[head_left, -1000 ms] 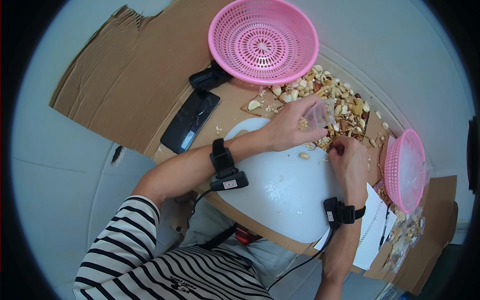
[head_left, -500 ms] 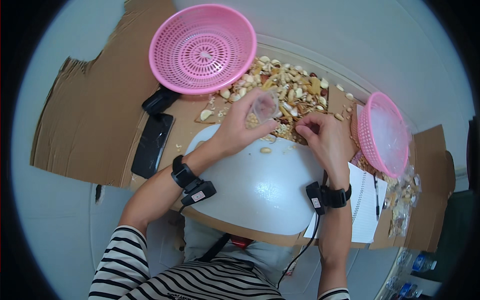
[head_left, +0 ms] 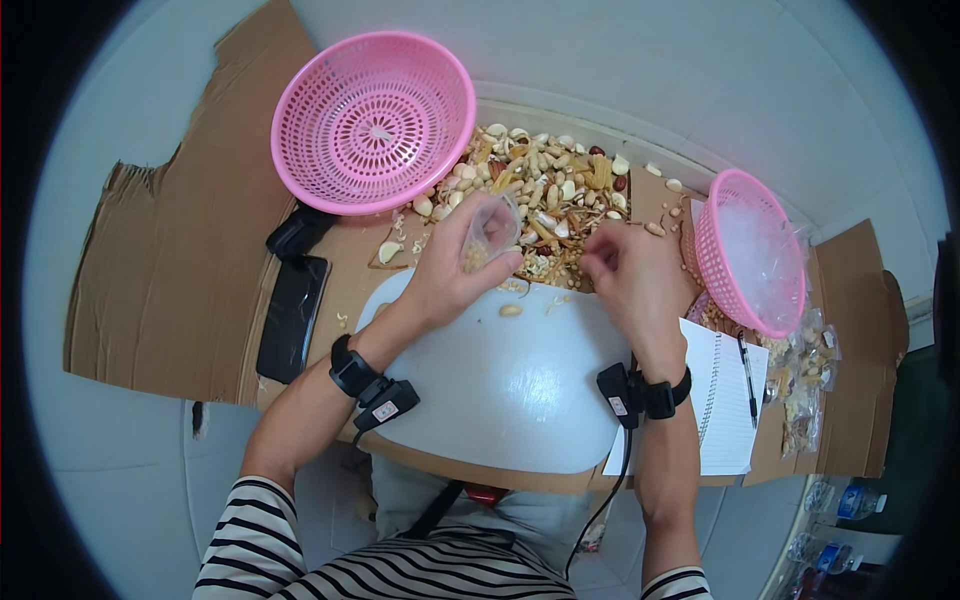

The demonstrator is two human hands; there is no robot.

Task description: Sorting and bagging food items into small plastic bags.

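Observation:
A small clear plastic bag [head_left: 492,226] is held by my left hand [head_left: 448,270], its mouth spread and some small beige beans or seeds at its bottom. My right hand [head_left: 632,285] is at the near right side of a mixed heap [head_left: 545,180] of dried foods. Its thumb and fingertips are pinched together; whatever may lie between them is too small to make out. Peanuts in the shell, pale cloves or slices and reddish-brown dates or nuts show in the heap. Small loose bits lie between the two hands, and one peanut [head_left: 511,310] rests on the white board [head_left: 500,400].
A large pink basket [head_left: 372,185] stands at the back left, with a black phone [head_left: 292,320] nearer me. On the right are a smaller pink basket [head_left: 718,250] holding clear plastic bags, a spiral notebook [head_left: 720,400] with a pen [head_left: 748,375], and several filled packets [head_left: 805,385].
The whole view has shifted, so the baskets and heap sit farther left in the picture. My left hand still grips the bag; my right hand stays pinched beside the heap.

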